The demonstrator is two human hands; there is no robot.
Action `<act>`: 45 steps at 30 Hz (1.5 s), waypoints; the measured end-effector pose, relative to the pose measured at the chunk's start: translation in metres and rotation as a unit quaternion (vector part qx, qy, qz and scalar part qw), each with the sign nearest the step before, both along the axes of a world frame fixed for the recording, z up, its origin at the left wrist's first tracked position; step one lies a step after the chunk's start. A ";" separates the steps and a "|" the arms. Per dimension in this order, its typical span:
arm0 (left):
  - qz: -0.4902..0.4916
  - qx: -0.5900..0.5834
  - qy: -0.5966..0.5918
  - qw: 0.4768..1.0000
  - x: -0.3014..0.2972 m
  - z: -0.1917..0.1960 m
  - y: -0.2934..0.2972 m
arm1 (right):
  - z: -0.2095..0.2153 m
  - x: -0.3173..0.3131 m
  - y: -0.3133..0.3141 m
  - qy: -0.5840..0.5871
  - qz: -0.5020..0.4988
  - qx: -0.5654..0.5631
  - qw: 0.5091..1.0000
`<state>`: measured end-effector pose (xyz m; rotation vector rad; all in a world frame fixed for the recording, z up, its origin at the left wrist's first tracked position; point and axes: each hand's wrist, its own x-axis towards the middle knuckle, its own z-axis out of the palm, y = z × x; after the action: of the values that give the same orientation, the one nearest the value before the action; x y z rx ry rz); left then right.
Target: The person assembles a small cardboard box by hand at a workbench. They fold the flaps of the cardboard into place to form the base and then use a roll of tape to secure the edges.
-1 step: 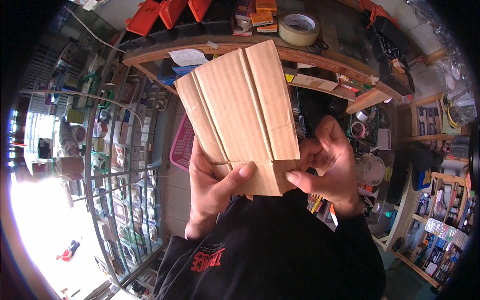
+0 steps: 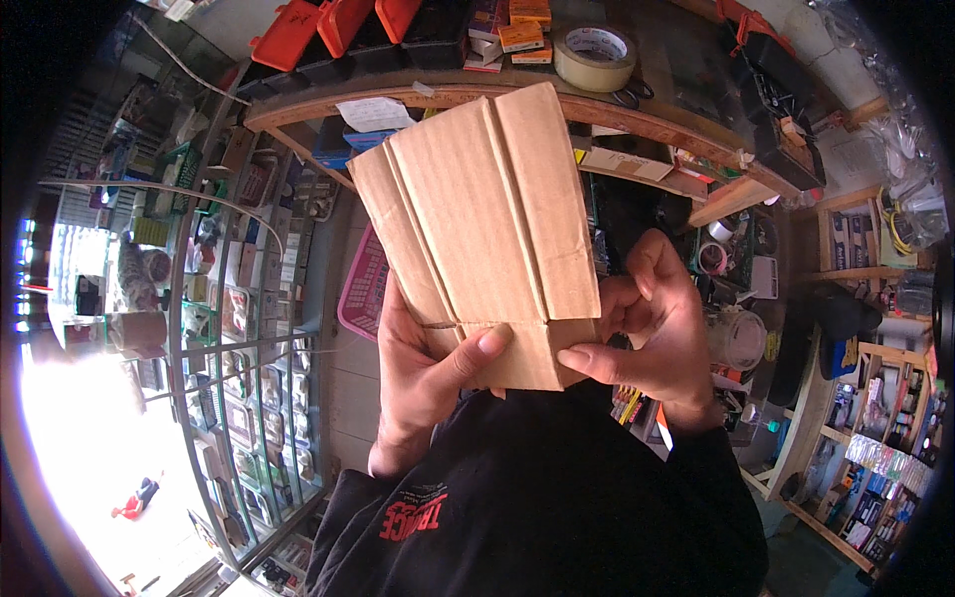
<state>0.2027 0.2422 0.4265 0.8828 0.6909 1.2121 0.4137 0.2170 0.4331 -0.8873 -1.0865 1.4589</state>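
A creased piece of brown cardboard (image 2: 463, 214) is held up before my body, its wide panel tilted away and a short flap folded at the near end. Two long creases run down the panel. My left hand (image 2: 423, 363) grips the lower left, thumb lying on the near flap and fingers hidden behind. At the lower right corner, my right hand (image 2: 662, 343) pinches the flap, its thumb pressed on the folded edge. Its other fingers are curled beside the cardboard, partly hidden by it.
Beyond the cardboard runs a wooden-edged bench (image 2: 686, 129) bearing a roll of tape (image 2: 595, 58), small orange boxes (image 2: 522, 37) and black bins with red lids (image 2: 286, 35). A pink basket (image 2: 360, 289) stands low at the left. Glass shelving (image 2: 239, 368) lines the left side; stocked shelves (image 2: 875, 428) the right.
The cardboard's far end has shifted slightly to the right. My right thumb has slid a little to the left over the flap. My left hand keeps its grip.
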 end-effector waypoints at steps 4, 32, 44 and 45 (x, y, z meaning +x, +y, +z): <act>0.018 -0.005 -0.004 1.000 0.002 -0.003 0.002 | 0.000 -0.001 0.000 0.024 0.002 0.002 1.000; 0.147 0.011 -0.073 0.986 0.020 -0.020 -0.022 | 0.016 -0.016 0.010 -0.418 -0.240 0.321 0.815; 0.179 0.106 -0.004 0.978 0.020 -0.027 -0.020 | 0.006 -0.024 0.016 -0.437 -0.196 0.276 0.833; 0.182 0.112 0.005 0.977 0.019 -0.029 -0.019 | 0.005 -0.023 0.016 -0.440 -0.179 0.267 0.838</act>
<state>0.2218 0.2232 0.3974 0.9756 0.7558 1.6370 0.3908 0.2330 0.4382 -1.2853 -1.7570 0.3257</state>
